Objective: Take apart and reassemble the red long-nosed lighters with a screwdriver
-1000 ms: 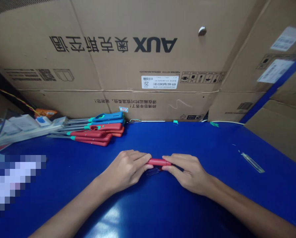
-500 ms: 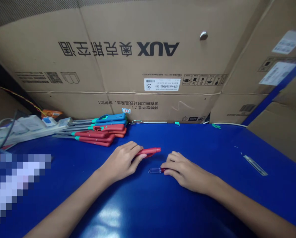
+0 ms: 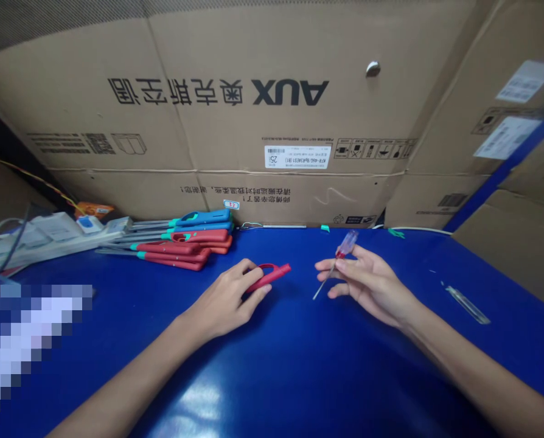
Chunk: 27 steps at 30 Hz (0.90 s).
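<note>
My left hand [image 3: 232, 298] is closed around a red lighter body [image 3: 272, 277], whose tip points right and whose trigger loop faces up; my fingers hide the rest of it. To its right, my right hand [image 3: 367, 281] pinches a small screwdriver [image 3: 346, 244] near its red collar. The screwdriver's clear handle tilts up and away, and its thin metal shaft slants down to the left toward the table. A gap separates the shaft from the red lighter body.
Several long-necked lighters [image 3: 199, 234], red and blue, lie stacked at the back left beside a white power strip [image 3: 71, 240]. A clear plastic piece [image 3: 466, 304] rests on the blue table [image 3: 272, 377] at right. Cardboard [image 3: 235, 134] stands along the back.
My right hand has lifted and turned the screwdriver, so its handle now points up and its shaft shows. My left hand has rolled the red lighter body, bringing its loop into view.
</note>
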{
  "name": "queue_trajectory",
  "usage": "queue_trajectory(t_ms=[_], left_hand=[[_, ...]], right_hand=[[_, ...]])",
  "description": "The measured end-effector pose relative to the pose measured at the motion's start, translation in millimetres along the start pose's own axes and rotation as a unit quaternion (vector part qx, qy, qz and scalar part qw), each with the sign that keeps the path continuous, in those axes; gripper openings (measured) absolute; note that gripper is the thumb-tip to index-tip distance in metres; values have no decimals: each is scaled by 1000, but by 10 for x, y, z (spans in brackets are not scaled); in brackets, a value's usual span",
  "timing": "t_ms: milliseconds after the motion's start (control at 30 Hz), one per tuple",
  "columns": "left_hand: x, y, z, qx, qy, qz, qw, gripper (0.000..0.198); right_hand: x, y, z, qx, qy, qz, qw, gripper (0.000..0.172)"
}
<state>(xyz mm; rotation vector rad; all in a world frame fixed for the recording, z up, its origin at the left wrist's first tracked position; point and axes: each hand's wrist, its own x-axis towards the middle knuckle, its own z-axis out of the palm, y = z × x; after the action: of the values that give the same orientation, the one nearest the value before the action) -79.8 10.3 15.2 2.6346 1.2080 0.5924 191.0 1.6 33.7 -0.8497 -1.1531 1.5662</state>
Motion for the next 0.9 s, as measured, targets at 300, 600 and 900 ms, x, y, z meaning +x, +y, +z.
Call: queue_trajectory(t_ms=[300, 600, 900], left_hand=[[-3, 30, 5, 1, -42, -6, 999, 11], [12, 20, 38, 25, -10, 26, 999, 20], [1, 20, 64, 41, -17, 46, 998, 22]], right_hand=[[34, -12, -59, -13, 85, -15, 996, 23], [-12, -55, -51, -32, 34, 2, 999, 14], [-13, 119, -5, -36, -22, 27, 999, 18]])
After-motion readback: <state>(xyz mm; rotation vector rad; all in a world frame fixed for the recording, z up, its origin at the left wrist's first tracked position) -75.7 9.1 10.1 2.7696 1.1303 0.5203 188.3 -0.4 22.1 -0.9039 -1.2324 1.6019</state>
